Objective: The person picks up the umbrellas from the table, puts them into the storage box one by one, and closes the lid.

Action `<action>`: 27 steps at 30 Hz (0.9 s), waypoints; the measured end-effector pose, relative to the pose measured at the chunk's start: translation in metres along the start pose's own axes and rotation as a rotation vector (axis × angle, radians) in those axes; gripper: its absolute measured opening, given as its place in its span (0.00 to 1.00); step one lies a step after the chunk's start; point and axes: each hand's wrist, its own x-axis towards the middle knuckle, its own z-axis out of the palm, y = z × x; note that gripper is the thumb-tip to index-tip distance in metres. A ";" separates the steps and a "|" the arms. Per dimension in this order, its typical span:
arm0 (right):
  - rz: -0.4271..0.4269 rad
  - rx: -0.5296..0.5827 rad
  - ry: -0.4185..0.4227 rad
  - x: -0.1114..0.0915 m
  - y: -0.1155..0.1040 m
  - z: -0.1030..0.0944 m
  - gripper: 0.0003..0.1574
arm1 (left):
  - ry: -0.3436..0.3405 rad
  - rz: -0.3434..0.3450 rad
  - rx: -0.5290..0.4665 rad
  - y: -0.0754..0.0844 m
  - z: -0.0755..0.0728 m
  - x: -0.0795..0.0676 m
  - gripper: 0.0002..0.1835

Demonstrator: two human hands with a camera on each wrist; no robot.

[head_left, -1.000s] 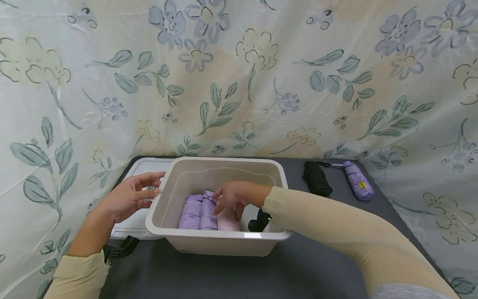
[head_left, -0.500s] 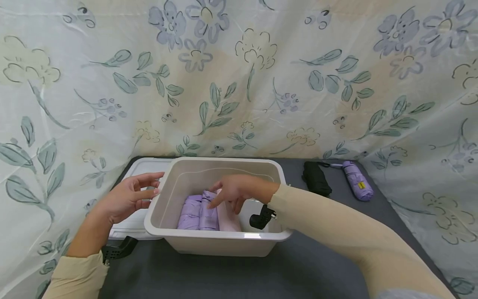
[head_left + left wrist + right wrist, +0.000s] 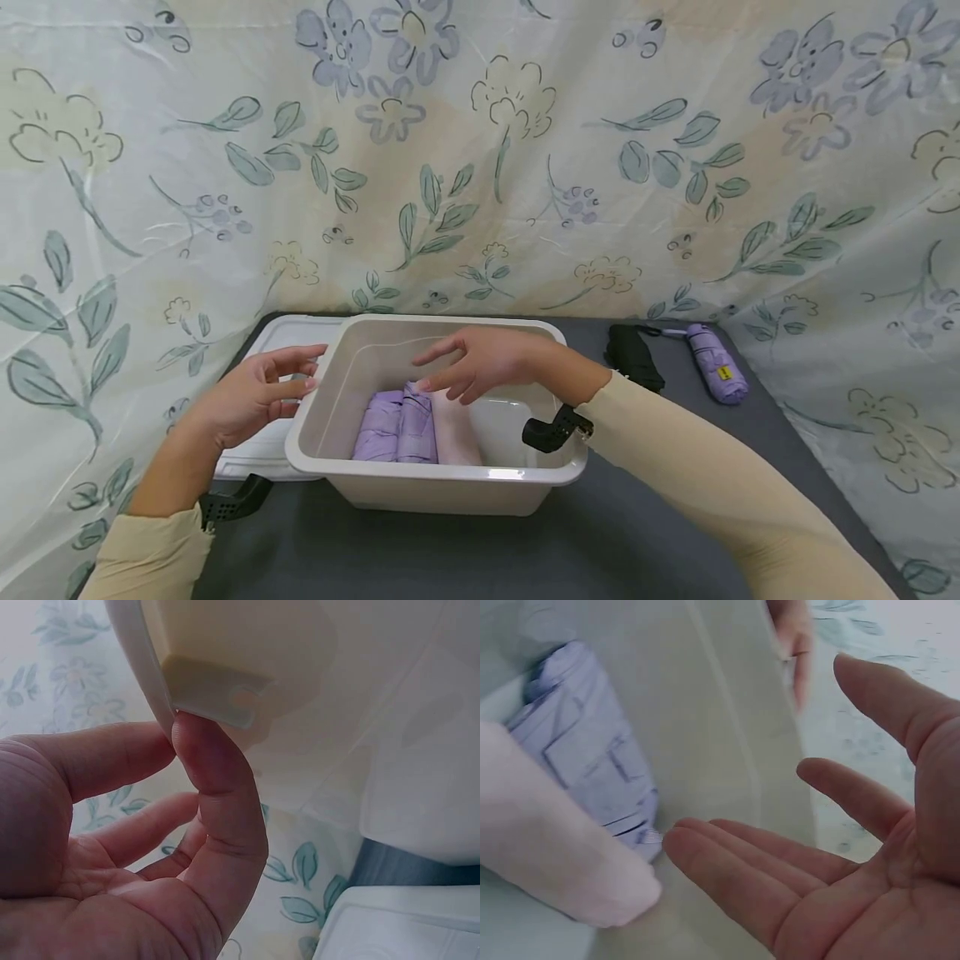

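A beige plastic bin [image 3: 450, 493] stands on the dark grey table. My left hand [image 3: 251, 396] pinches its left rim between thumb and finger, as the bin's rim [image 3: 154, 682] shows in the left wrist view. Inside lie two folded lavender umbrellas [image 3: 377, 427] side by side, and right of them a smooth pink roll [image 3: 457, 437], probably a folded umbrella. Over these hangs my right hand [image 3: 487, 362], fingers spread and holding nothing. In the right wrist view the right hand's fingertips [image 3: 681, 844] appear beside the pink roll [image 3: 562, 832].
A white lid [image 3: 251, 454] lies left of the bin, partly behind it. At the back right are a black folded umbrella [image 3: 632, 358] and a lavender folded umbrella [image 3: 716, 364] with a yellow tag. A floral curtain [image 3: 510, 167] closes off the back.
My right hand has let go of the pink roll and risen up and to the right, its fingers spreading. The left hand stays at the bin's rim.
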 end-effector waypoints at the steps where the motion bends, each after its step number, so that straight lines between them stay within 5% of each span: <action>1: -0.018 0.010 0.005 -0.005 0.000 -0.002 0.35 | 0.000 0.002 0.001 0.000 0.000 0.000 0.32; 7: -0.137 0.096 0.088 -0.032 0.006 -0.019 0.35 | -0.003 0.001 -0.008 0.000 0.000 0.001 0.31; 17: -0.327 0.298 0.338 -0.073 0.036 -0.045 0.33 | -0.014 -0.004 -0.018 0.000 -0.001 0.001 0.31; 27: -0.369 0.149 0.696 -0.106 0.093 -0.079 0.37 | -0.027 0.013 -0.022 -0.003 -0.005 0.005 0.29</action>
